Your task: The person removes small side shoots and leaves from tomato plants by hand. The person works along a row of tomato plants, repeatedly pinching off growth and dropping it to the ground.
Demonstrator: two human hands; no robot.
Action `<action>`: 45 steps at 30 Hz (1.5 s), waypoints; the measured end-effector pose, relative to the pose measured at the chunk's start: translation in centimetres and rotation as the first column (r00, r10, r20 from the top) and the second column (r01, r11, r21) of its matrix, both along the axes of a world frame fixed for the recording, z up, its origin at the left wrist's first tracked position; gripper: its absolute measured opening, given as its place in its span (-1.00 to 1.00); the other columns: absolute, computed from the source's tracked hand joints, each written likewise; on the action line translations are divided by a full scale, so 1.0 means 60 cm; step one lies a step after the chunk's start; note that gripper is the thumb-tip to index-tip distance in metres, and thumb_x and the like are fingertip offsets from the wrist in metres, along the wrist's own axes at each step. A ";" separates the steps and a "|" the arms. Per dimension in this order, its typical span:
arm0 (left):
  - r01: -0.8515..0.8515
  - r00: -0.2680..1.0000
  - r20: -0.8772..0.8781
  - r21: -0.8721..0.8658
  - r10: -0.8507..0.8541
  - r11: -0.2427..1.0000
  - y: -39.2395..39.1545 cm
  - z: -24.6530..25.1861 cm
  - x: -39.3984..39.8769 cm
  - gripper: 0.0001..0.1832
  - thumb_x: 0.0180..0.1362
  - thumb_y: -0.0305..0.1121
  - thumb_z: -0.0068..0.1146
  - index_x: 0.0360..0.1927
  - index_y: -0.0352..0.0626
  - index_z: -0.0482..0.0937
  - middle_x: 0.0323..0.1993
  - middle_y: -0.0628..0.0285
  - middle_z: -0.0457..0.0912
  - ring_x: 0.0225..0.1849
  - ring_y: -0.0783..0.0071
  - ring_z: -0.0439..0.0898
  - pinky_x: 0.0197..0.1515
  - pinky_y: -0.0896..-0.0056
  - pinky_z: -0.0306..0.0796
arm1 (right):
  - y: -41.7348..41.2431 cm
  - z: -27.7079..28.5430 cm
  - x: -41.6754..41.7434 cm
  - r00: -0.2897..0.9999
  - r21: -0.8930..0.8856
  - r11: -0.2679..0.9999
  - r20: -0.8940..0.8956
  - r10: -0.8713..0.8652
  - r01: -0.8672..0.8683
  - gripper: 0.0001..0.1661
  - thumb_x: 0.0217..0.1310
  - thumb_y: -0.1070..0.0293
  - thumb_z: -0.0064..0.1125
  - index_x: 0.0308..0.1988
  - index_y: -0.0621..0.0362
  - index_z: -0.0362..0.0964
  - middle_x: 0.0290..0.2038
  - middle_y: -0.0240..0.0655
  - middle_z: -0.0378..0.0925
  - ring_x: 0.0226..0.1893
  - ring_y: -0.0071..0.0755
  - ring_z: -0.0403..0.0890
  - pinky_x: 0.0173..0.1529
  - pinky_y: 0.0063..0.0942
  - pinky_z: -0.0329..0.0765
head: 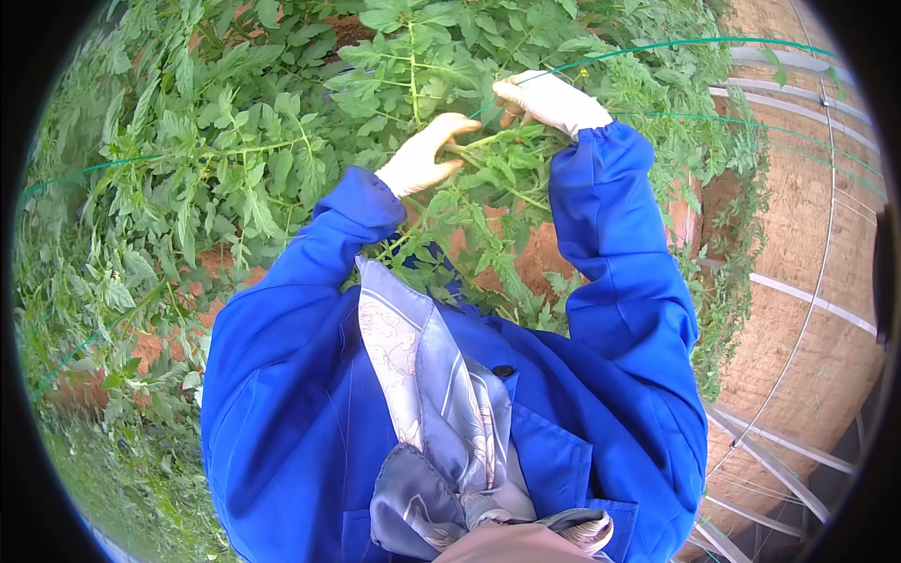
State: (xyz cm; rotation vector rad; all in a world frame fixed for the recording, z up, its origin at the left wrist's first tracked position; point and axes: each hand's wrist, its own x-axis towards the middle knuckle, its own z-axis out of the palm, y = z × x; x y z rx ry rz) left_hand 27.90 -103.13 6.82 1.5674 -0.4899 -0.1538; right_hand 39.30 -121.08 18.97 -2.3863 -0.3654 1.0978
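Note:
My left hand [429, 155], in a pale glove, has its thumb and fingers around a green tomato plant stem [486, 142] in the upper middle of the view. To its right, my right hand [552, 100], gloved in white, is bent over a green twine [486, 108], its fingertips by the strand. Part of those fingers is hidden by the hand itself. Leafy tomato shoots [503, 165] hang just under both hands, and an upright tomato stem [413, 70] rises beyond them.
Dense tomato plants [176, 141] fill the left and far side. More green twine [767, 127] runs right, across the foliage. Metal greenhouse frame bars [809, 302] and an earthen wall [774, 352] stand at the right. Reddish soil [538, 257] shows between leaves.

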 end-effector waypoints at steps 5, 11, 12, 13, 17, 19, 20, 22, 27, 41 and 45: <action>-0.213 0.641 -0.717 -0.509 -0.274 0.834 0.030 -0.117 0.000 -0.53 0.13 -0.13 0.01 0.06 -0.18 0.43 0.07 0.20 0.41 0.02 0.41 0.41 0.03 0.31 0.32 | 0.026 -0.013 -0.014 0.984 0.150 0.982 0.153 0.092 -0.115 -0.59 0.23 0.14 0.00 -0.04 0.18 0.43 -0.17 -0.36 0.55 -0.11 -0.48 0.47 -0.02 -0.54 0.37; -0.498 0.779 -0.591 -0.378 0.210 0.781 0.086 -0.062 0.113 -0.67 0.12 -0.23 0.12 -0.16 -0.28 0.53 -0.24 0.22 0.62 -0.14 0.50 0.52 -0.06 0.49 0.32 | 0.074 -0.073 -0.019 0.987 0.587 0.810 0.120 -0.103 0.014 -0.59 0.11 0.48 -0.15 -0.02 0.28 0.40 -0.05 -0.26 0.50 -0.01 -0.45 0.43 0.13 -0.49 0.28; -0.527 0.760 -0.581 -0.287 0.292 0.800 0.091 -0.051 0.127 -0.73 0.10 -0.30 0.14 -0.22 -0.28 0.54 -0.30 0.24 0.63 -0.21 0.54 0.53 -0.12 0.53 0.32 | 0.098 -0.069 -0.032 0.989 0.568 0.823 0.128 -0.075 -0.011 -0.54 0.08 0.52 -0.18 0.02 0.28 0.37 -0.01 -0.25 0.48 0.03 -0.43 0.42 0.17 -0.50 0.25; -0.526 0.795 -0.486 -0.255 0.362 0.811 0.090 -0.075 0.144 -0.76 0.08 -0.33 0.14 -0.26 -0.30 0.55 -0.29 0.22 0.63 -0.26 0.57 0.51 -0.17 0.56 0.30 | 0.122 -0.062 -0.047 0.989 0.548 0.835 0.141 -0.047 -0.039 -0.49 0.05 0.56 -0.20 0.06 0.28 0.33 0.03 -0.25 0.45 0.06 -0.41 0.40 0.20 -0.51 0.21; -0.285 0.892 -0.419 -0.225 0.172 0.932 0.075 -0.046 0.114 -0.72 0.03 -0.38 0.17 -0.19 -0.33 0.54 -0.32 0.27 0.59 -0.27 0.61 0.46 -0.12 0.58 0.29 | 0.131 0.003 -0.118 0.902 0.824 0.543 0.100 -0.419 0.160 -0.45 0.20 0.42 -0.13 0.20 0.25 0.14 0.13 -0.21 0.35 0.13 -0.38 0.36 0.23 -0.49 0.17; -0.351 0.889 -0.342 -0.082 0.305 0.933 0.080 -0.049 0.071 -0.69 0.02 -0.35 0.18 -0.19 -0.34 0.54 -0.31 0.26 0.59 -0.29 0.60 0.47 -0.15 0.56 0.30 | 0.065 0.063 -0.140 0.864 0.605 0.795 0.376 -0.334 0.044 -0.46 0.23 0.30 -0.10 0.18 0.25 0.18 0.12 -0.20 0.37 0.10 -0.38 0.39 0.21 -0.48 0.22; -0.378 0.881 -0.328 -0.054 0.341 0.924 0.083 -0.054 0.050 -0.69 0.02 -0.35 0.18 -0.19 -0.35 0.54 -0.31 0.25 0.58 -0.30 0.58 0.47 -0.16 0.54 0.32 | 0.016 0.090 -0.148 0.841 0.470 0.882 0.491 -0.227 -0.037 -0.52 0.21 0.24 -0.05 0.09 0.21 0.31 0.01 -0.21 0.48 0.03 -0.32 0.47 0.13 -0.48 0.32; -0.435 0.864 -0.274 0.017 0.423 0.900 0.086 -0.052 0.006 -0.68 0.03 -0.34 0.16 -0.20 -0.37 0.54 -0.33 0.24 0.58 -0.31 0.54 0.48 -0.16 0.50 0.34 | -0.087 0.143 -0.176 0.835 0.525 0.850 0.449 -0.319 0.042 -0.53 0.22 0.16 -0.06 0.03 0.21 0.37 -0.10 -0.28 0.56 -0.03 -0.35 0.51 0.09 -0.50 0.35; -0.419 0.831 -0.153 0.459 0.534 0.784 0.137 -0.001 -0.123 -0.68 0.11 -0.21 0.05 -0.25 -0.28 0.57 -0.39 0.04 0.61 -0.33 0.34 0.56 -0.21 0.42 0.37 | -0.365 0.200 -0.184 0.568 0.678 0.681 0.456 -0.685 0.277 -0.50 0.25 0.14 -0.09 0.05 0.27 0.34 -0.10 -0.21 0.55 0.00 -0.36 0.47 0.19 -0.44 0.22; -0.204 0.609 -0.793 -0.159 -0.002 0.966 -0.530 0.070 -0.087 -0.46 0.22 -0.25 -0.10 0.22 -0.23 0.12 -0.05 0.13 0.48 -0.10 0.38 0.49 0.02 0.40 0.31 | -0.447 0.089 0.025 0.950 0.875 0.481 0.189 -0.247 -0.050 -0.55 0.17 0.25 0.06 0.03 0.19 0.28 -0.23 -0.43 0.54 -0.04 -0.55 0.40 0.13 -0.50 0.20; -0.831 0.480 -0.864 -0.394 0.150 0.392 -0.531 -0.034 0.026 -0.69 0.28 -0.23 -0.31 -0.01 -0.16 0.29 -0.08 0.18 0.44 -0.11 0.29 0.41 -0.05 0.19 0.33 | -0.504 0.028 0.040 0.883 0.871 0.481 0.146 -0.446 0.099 -0.74 0.19 0.26 0.02 -0.19 0.18 0.43 -0.44 -0.44 0.51 -0.33 -0.61 0.47 -0.10 -0.58 0.33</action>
